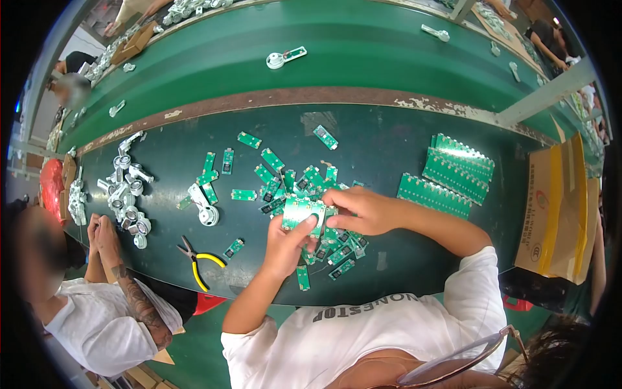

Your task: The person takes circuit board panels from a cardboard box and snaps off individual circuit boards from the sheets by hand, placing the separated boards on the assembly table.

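Observation:
My left hand [290,245] grips a green circuit board panel [299,212], the thumb pressed flat on its face. At the panel's right edge, my right hand [366,211] pinches the end strip of the board between thumb and fingers. Whether that strip is still joined to the panel, I cannot tell. Beneath and around both hands lies a loose pile of small green circuit boards [340,254], partly hidden by the hands. Left of the pile are a white round-headed device housing [207,214] and a pair of yellow-handled pliers [195,260] with its jaws apart.
Uncut circuit board panels [459,170] are stacked to the right, before a cardboard box [551,207]. White housings [123,188] are heaped at the left beside a co-worker's clasped hands [103,235]. Beyond the table's raised edge, a green conveyor belt [363,61] carries scattered housings.

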{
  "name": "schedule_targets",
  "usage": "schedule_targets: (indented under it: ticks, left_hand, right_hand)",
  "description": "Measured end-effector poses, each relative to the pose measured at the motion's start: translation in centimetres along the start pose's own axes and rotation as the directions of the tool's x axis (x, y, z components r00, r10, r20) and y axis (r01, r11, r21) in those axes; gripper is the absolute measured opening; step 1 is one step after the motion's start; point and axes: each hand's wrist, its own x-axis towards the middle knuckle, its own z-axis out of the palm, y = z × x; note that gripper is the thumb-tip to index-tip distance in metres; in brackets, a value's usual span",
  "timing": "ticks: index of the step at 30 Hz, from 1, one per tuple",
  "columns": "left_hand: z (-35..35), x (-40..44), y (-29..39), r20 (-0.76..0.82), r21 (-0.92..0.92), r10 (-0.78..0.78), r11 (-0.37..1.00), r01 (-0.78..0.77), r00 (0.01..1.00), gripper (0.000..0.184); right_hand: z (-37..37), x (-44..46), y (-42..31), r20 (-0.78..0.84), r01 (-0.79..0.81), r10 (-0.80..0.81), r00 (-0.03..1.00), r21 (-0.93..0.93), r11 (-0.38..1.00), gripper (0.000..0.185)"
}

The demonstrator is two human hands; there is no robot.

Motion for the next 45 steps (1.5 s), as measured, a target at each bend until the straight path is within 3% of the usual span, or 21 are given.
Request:
schedule_targets:
  ticks: [3, 4, 6, 9, 11, 13, 15, 17, 19, 24, 26, 28, 29, 33, 36, 37, 39, 40, 41, 43, 45]
  left_hand:
    - [0.5, 0.1, -0.1, 0.027, 0.524, 0.290, 0.811, -0.260, 0.957, 0.012]
    - [0.7, -0.1, 0.1, 0.010, 0.400, 0.127, 0.909, -0.121, 0.992, 0.012]
    - [1.6, -0.2, 0.3, 0.001, 0.367, 0.160, 0.918, -0.149, 0.987, 0.011]
    - [0.9, 0.2, 0.1, 0.046, 0.263, 0.236, 0.935, -0.240, 0.971, 0.013]
    - [0.2, 0.6, 0.3, 0.112, 0.615, 0.373, 0.702, -0.359, 0.921, 0.014]
    - [0.0, 0.3, 0.4, 0.095, 0.485, 0.224, 0.840, -0.242, 0.970, 0.015]
    - [0.6, 0.3, 0.5, 0.065, 0.276, 0.145, 0.948, -0.157, 0.987, 0.015]
    - [0.4, 0.2, 0.5, 0.115, 0.289, 0.113, 0.947, -0.142, 0.987, 0.015]
    - [0.4, -0.2, 1.1, 0.177, 0.262, 0.023, 0.962, -0.070, 0.984, 0.014]
    - [0.3, -0.6, 0.0, 0.251, -0.032, 0.064, 0.998, -0.057, 0.966, 0.013]
    - [0.0, -0.3, -0.2, 0.187, 0.094, 0.161, 0.979, -0.181, 0.969, 0.012]
    - [1.0, -0.3, 0.4, 0.074, 0.288, 0.282, 0.912, -0.291, 0.957, 0.010]
    - [1.2, -0.2, 0.3, 0.085, 0.289, 0.281, 0.911, -0.294, 0.956, 0.010]
    - [1.5, -0.1, -0.1, 0.003, 0.529, 0.327, 0.801, -0.279, 0.945, 0.006]
    - [1.3, -0.1, 0.5, -0.016, 0.460, 0.247, 0.862, -0.212, 0.969, 0.017]
    - [1.2, -0.1, 0.4, -0.040, 0.438, 0.246, 0.875, -0.204, 0.968, 0.020]
    - [1.3, 0.0, 0.3, -0.011, 0.493, 0.321, 0.826, -0.274, 0.947, 0.018]
    - [1.2, 0.1, 0.1, 0.004, 0.525, 0.385, 0.785, -0.330, 0.923, 0.017]
    - [-1.6, 1.0, -0.8, 0.203, 0.694, 0.516, 0.524, -0.494, 0.832, 0.014]
    - [-0.4, 0.0, -0.4, 0.078, 0.500, 0.281, 0.819, -0.282, 0.956, 0.008]
    - [-4.8, 2.1, -1.6, 0.144, 0.534, 0.225, 0.803, -0.267, 0.964, 0.015]
  right_hand:
    - [-0.2, 0.9, 0.3, -0.282, 0.288, -0.322, 0.904, -0.157, 0.945, 0.023]
    - [-0.1, 0.9, 0.5, -0.284, 0.286, -0.321, 0.904, -0.159, 0.945, 0.023]
    - [0.4, 0.7, 0.9, -0.192, 0.225, -0.293, 0.937, -0.311, 0.923, 0.020]
    - [0.6, 0.5, 1.0, -0.223, 0.188, -0.229, 0.948, -0.188, 0.964, 0.019]
    - [0.8, 0.3, 0.8, -0.240, 0.124, -0.160, 0.958, -0.158, 0.980, 0.021]
    - [1.0, 0.2, 0.4, -0.172, 0.038, -0.049, 0.984, -0.071, 0.997, 0.023]
    - [1.6, 0.2, 0.8, -0.189, 0.150, -0.174, 0.966, -0.138, 0.979, 0.027]
    - [1.3, -0.1, 0.6, -0.151, 0.170, -0.199, 0.968, -0.184, 0.968, 0.027]
    - [0.4, -0.5, -1.2, 0.024, 0.034, -0.036, 0.999, 0.075, 0.997, 0.023]
    - [1.6, -0.7, -0.4, -0.044, 0.158, -0.153, 0.987, 0.169, 0.973, 0.025]
    - [1.2, -0.6, -0.9, -0.090, 0.164, -0.147, 0.985, 0.219, 0.962, 0.026]
    - [1.0, 0.0, 0.4, -0.172, 0.237, -0.224, 0.959, 0.059, 0.970, 0.027]
    - [0.7, 0.3, 1.0, -0.275, 0.341, -0.416, 0.867, -0.282, 0.897, 0.029]
    - [1.3, 0.2, 1.2, -0.241, 0.252, -0.435, 0.868, -0.541, 0.802, 0.025]
    - [1.8, 0.3, 2.0, -0.217, 0.195, -0.296, 0.930, -0.391, 0.899, 0.022]
    - [1.6, 0.4, 1.7, -0.274, 0.282, -0.419, 0.865, -0.424, 0.860, 0.023]
    - [1.0, -0.3, 0.7, -0.182, 0.232, -0.273, 0.945, -0.217, 0.948, 0.025]
    - [1.3, -0.1, 0.7, -0.191, 0.329, -0.353, 0.916, -0.148, 0.933, 0.028]
    - [1.9, 0.1, 0.7, -0.192, 0.362, -0.374, 0.907, -0.099, 0.927, 0.030]
    - [2.2, 0.0, 0.9, -0.183, 0.358, -0.380, 0.907, -0.142, 0.923, 0.033]
    - [2.4, 0.3, 1.1, -0.186, 0.430, -0.458, 0.869, -0.174, 0.886, 0.035]
